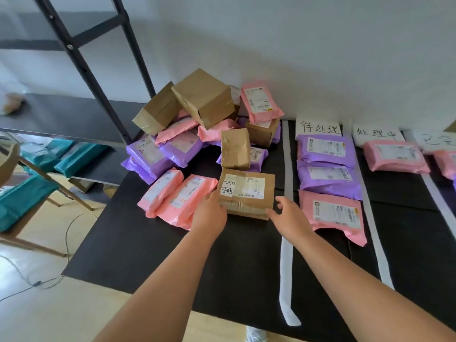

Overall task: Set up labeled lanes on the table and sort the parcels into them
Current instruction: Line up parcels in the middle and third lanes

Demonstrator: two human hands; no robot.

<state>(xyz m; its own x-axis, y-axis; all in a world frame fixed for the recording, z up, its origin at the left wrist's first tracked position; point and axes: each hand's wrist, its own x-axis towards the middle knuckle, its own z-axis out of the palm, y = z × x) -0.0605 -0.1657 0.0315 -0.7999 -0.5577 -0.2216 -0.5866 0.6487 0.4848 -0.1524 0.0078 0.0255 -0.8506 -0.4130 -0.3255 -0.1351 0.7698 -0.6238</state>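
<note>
Midway through sorting, to judge by lanes already marked off with white strips [287, 169] on the black table [148, 243] and headed by handwritten label cards [318, 127] toward 1 and 2 o'clock. In hand now: picking up a brown box [246, 193], lying flat at the centre with its label up, at the near edge of the unsorted heap [197, 119] piled toward 11 and 12 o'clock. Laid against the box's 8 o'clock corner, the left hand [209, 211], thumb on the near face, fingers either curled round the left side or merely resting along it, impossible to tell which. Poised just beside the 4 o'clock corner, the right hand [288, 215], wide, fingers spread, holding nothing, thumb perhaps touching the wrap. Already sorted at 3 o'clock of the box: two purple mailers [325, 149] and a pink mailer [333, 213] in the first lane, another pink one [394, 159] in the second, more cut off at the right edge. Next, probably: seat the right hand on the free side, lift with both, read the handwritten mark on the label, carry across the first strip to the matching lane. Calls for a level, two-sided hold, given a taped paper wrap likely to slip, and for leaving undisturbed the loose pink mailers [172, 196] just beside the box at 9 o'clock.
</note>
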